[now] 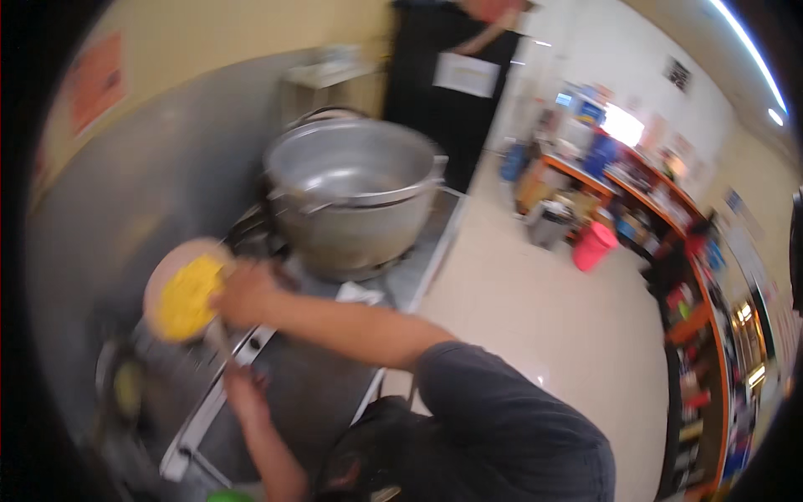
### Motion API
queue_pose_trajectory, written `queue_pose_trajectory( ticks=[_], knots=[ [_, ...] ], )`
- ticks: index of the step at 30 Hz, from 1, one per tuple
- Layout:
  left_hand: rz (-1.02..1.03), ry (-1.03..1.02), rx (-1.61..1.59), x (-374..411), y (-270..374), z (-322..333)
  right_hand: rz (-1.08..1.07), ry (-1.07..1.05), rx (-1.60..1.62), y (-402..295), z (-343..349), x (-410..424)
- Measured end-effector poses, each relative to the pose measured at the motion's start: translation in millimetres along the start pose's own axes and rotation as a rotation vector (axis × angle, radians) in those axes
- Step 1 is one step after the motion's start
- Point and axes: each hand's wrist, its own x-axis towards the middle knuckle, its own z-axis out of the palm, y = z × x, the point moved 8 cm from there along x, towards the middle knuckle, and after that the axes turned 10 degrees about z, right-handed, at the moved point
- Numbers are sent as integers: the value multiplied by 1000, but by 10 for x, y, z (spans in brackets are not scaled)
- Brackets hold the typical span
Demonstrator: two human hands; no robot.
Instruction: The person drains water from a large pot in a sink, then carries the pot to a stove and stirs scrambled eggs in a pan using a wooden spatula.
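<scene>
My right hand (248,295), blurred, grips the near rim of a pale round plate or shallow bowl (164,267). Yellow food, like scrambled egg (191,298), lies on it. Below and nearer to my body, my left hand (246,389) is closed on a thin handle (221,339) that runs up towards the plate; its far end is hidden or blurred. Both hands are over the metal stove (301,370). Left of them, a blurred pan (128,383) with something yellow-green in it stands on the stove.
A large metal pot (354,201) stands on the stove's far burner, a white cloth or paper (359,293) near its base. Behind the stove rises a metal splash wall (207,125). A black cabinet (439,113), pink bin (594,246), grey bin (550,224) and orange-edged shelves (709,320) are farther off.
</scene>
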Motion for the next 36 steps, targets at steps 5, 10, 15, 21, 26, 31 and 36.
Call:
queue_pose_trajectory(
  ticks=[5,10,15,21,26,31,36],
  knots=[
    [-46,-68,-19,-342,152,450,169,-226,-286,421,193,183],
    [-89,-22,-36,-460,487,483,54,-304,-241,567,595,601],
    [-137,-2,-42,-324,371,467,-73,-225,-378,246,81,584],
    [-182,-18,-33,-175,409,480,-388,-441,-348,99,-552,691],
    [-119,-120,114,-168,503,513,-536,-386,-310,-546,358,819],
    [-47,-81,213,-118,465,442,-345,-150,-243,-865,575,1490],
    [-79,-33,106,-175,460,430,-408,-172,-589,-884,89,1783]
  ],
)
